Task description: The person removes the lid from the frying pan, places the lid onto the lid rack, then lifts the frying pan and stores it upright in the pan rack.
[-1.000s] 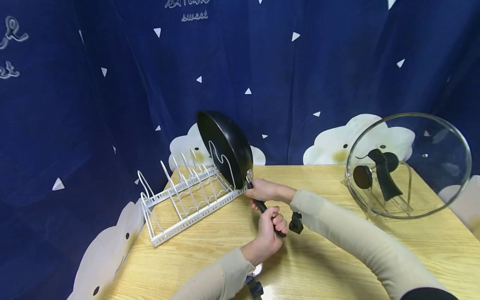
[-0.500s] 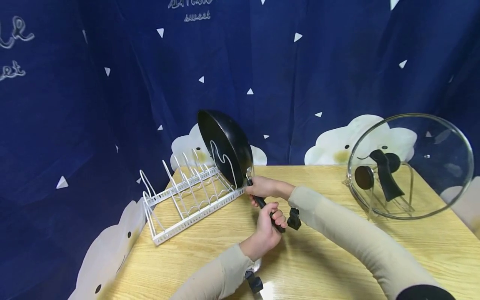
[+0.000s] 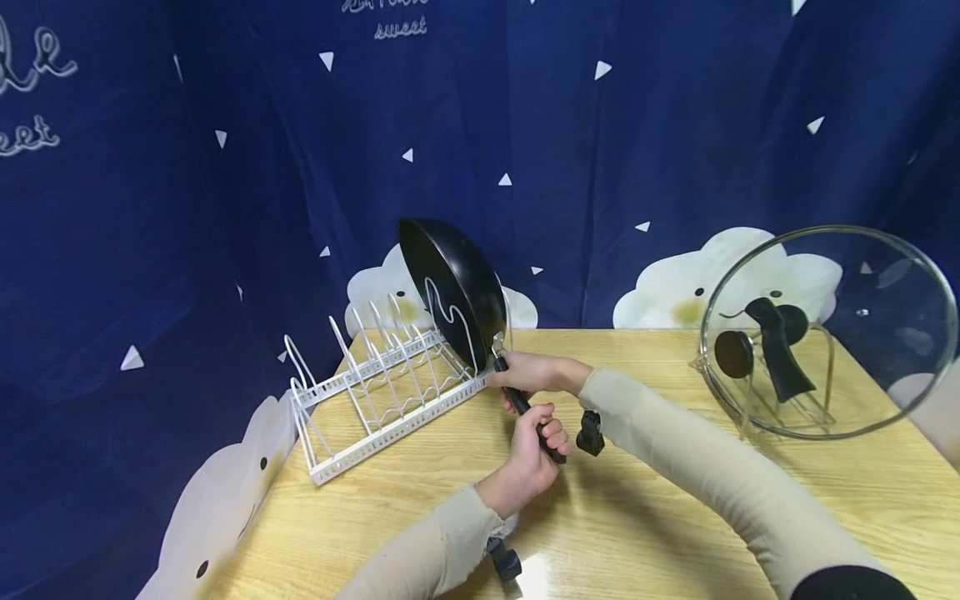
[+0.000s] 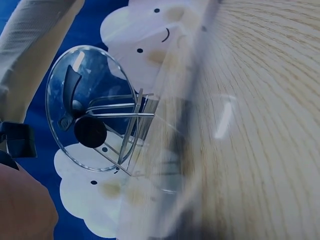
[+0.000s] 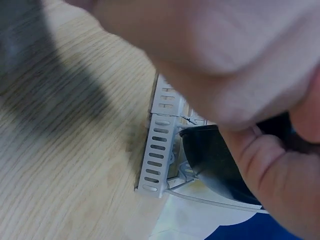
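Note:
A black wok [image 3: 468, 283] stands on its side between wires at the right end of a white wire rack [image 3: 397, 429], its hollow turned left. My left hand [image 3: 534, 450] grips the end of the wok's black handle. Closer to the bowl, my right hand [image 3: 528, 372] holds the same handle near its metal joint. In the right wrist view, fingers of the right hand [image 5: 240, 65] cover much of the picture, with the wok [image 5: 212, 160] and the rack's slotted rail [image 5: 156, 155] behind. Only part of the left hand [image 4: 25, 207] shows in the left wrist view.
A glass lid [image 3: 892, 408] with a black knob handle leans upright in a small wire stand [image 3: 828, 375] at the right of the wooden table [image 3: 645, 533]. A dark blue curtain [image 3: 555, 167] with clouds hangs behind and to the left.
The view has shifted slightly, so everything sits a little further right in the picture. Both hands keep their hold on the wok's handle, and the wok stays in the rack.

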Motion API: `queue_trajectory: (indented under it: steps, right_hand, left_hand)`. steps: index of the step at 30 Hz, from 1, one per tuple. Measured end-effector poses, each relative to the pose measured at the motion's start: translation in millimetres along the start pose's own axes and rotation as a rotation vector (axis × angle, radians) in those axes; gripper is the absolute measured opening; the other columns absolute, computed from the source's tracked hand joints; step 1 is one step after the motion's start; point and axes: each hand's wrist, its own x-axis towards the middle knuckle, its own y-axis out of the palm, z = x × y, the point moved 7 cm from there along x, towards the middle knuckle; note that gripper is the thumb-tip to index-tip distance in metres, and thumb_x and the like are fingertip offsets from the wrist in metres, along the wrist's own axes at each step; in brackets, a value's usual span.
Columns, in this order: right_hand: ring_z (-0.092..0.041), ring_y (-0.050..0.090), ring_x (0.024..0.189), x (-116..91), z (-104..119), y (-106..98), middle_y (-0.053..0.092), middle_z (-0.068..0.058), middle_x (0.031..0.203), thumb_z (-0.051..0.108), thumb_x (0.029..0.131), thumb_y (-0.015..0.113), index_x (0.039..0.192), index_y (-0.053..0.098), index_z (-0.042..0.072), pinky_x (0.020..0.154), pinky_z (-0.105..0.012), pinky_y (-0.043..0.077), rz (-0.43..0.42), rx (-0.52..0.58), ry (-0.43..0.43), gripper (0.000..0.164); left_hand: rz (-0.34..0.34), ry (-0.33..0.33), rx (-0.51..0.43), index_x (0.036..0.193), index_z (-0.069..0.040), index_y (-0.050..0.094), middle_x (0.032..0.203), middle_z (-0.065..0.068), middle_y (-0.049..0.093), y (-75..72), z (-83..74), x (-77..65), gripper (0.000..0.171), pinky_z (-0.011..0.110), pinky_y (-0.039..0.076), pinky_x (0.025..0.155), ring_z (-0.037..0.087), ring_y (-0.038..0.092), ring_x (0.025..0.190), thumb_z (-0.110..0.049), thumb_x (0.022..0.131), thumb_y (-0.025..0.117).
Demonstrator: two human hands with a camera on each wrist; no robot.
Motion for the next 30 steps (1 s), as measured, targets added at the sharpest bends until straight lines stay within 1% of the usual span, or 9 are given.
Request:
queue_trajectory:
  steps: [3, 7, 11, 13, 14, 18, 19, 22, 30]
  right_hand:
    - [-0.019, 0.058, 0.055, -0.7, -1.1, -0.6, 0.055, -0.012, 0.068, 0.014, 0.098, 0.047, 0.096, 0.044, -0.001, 0.055, -0.033, 0.053, 0.017, 0.047, 0.019, 0.015]
    - [-0.02, 0.06, 0.06, -2.1, -2.3, 1.3, 0.056, -0.013, 0.072, 0.014, 0.1, 0.043, 0.101, 0.041, -0.001, 0.059, -0.036, 0.054, 0.037, 0.097, 0.042, 0.016]
    - [-0.023, 0.061, 0.063, -4.4, -1.0, 4.4, 0.054, -0.014, 0.075, 0.013, 0.101, 0.041, 0.103, 0.039, -0.001, 0.061, -0.037, 0.055, 0.048, 0.102, 0.046, 0.014]
    - [-0.024, 0.061, 0.062, -5.3, -1.4, 5.3, 0.055, -0.015, 0.074, 0.012, 0.1, 0.041, 0.099, 0.042, -0.003, 0.06, -0.036, 0.054, 0.05, 0.084, 0.049, 0.015]
    - [-0.024, 0.061, 0.061, -5.7, -1.8, 5.7, 0.056, -0.016, 0.073, 0.012, 0.1, 0.041, 0.098, 0.043, -0.007, 0.059, -0.036, 0.054, 0.052, 0.068, 0.052, 0.019]
    - [-0.022, 0.06, 0.058, -5.8, -8.4, 6.5, 0.058, -0.02, 0.071, 0.011, 0.101, 0.041, 0.089, 0.048, -0.007, 0.057, -0.034, 0.053, 0.047, 0.039, 0.077, 0.023]
    - [-0.022, 0.059, 0.058, -5.5, -10.6, 6.8, 0.058, -0.02, 0.072, 0.011, 0.101, 0.04, 0.089, 0.048, -0.007, 0.056, -0.034, 0.053, 0.045, 0.04, 0.085, 0.023]
    - [-0.022, 0.059, 0.059, -4.9, -16.2, 8.3, 0.056, -0.018, 0.072, 0.01, 0.101, 0.039, 0.087, 0.046, -0.002, 0.056, -0.033, 0.053, 0.039, 0.039, 0.093, 0.02]
    - [-0.024, 0.06, 0.059, -4.5, -20.4, 4.1, 0.054, -0.016, 0.072, 0.008, 0.099, 0.04, 0.088, 0.047, -0.005, 0.055, -0.034, 0.054, 0.007, 0.027, 0.085, 0.019]
  left_hand:
    - [0.005, -0.003, 0.006, 0.059, -0.021, 0.031, 0.047, -0.012, 0.029, -1.1, 0.5, 0.7, 0.031, 0.015, 0.029, 0.043, 0.001, 0.031, 0.038, -0.014, 0.088, 0.039]
    - [0.008, -0.005, 0.013, 0.058, -0.02, 0.031, 0.047, -0.011, 0.028, -4.3, 1.9, 1.7, 0.031, 0.016, 0.029, 0.043, 0.001, 0.031, 0.038, -0.014, 0.087, 0.04]
    - [0.008, -0.001, 0.026, 0.059, -0.02, 0.032, 0.048, -0.011, 0.029, -6.9, 3.4, 3.5, 0.03, 0.016, 0.03, 0.045, 0.002, 0.031, 0.039, -0.014, 0.087, 0.041]
    - [0.003, -0.002, 0.037, 0.06, -0.02, 0.033, 0.049, -0.01, 0.029, -8.9, 5.1, 4.6, 0.029, 0.016, 0.031, 0.046, 0.002, 0.031, 0.041, -0.015, 0.087, 0.041]
    - [0.0, -0.003, 0.04, 0.06, -0.02, 0.033, 0.05, -0.01, 0.029, -10.0, 6.4, 5.2, 0.029, 0.016, 0.031, 0.047, 0.003, 0.031, 0.042, -0.015, 0.087, 0.042]
    - [-0.033, -0.02, 0.061, 0.061, -0.019, 0.033, 0.053, -0.008, 0.031, -17.0, 14.4, 8.0, 0.028, 0.017, 0.033, 0.05, 0.004, 0.032, 0.046, -0.017, 0.088, 0.044]
    - [-0.042, -0.023, 0.064, 0.062, -0.018, 0.033, 0.054, -0.008, 0.032, -18.7, 16.4, 8.5, 0.028, 0.017, 0.034, 0.051, 0.004, 0.033, 0.047, -0.017, 0.088, 0.044]
    - [-0.076, -0.034, 0.077, 0.062, -0.018, 0.033, 0.055, -0.008, 0.033, -22.4, 21.6, 10.1, 0.028, 0.017, 0.035, 0.052, 0.005, 0.034, 0.048, -0.017, 0.088, 0.045]
    - [-0.118, -0.008, 0.115, 0.067, -0.016, 0.038, 0.056, -0.006, 0.038, -24.2, 24.7, 15.3, 0.023, 0.02, 0.038, 0.053, 0.007, 0.038, 0.048, -0.015, 0.087, 0.047]
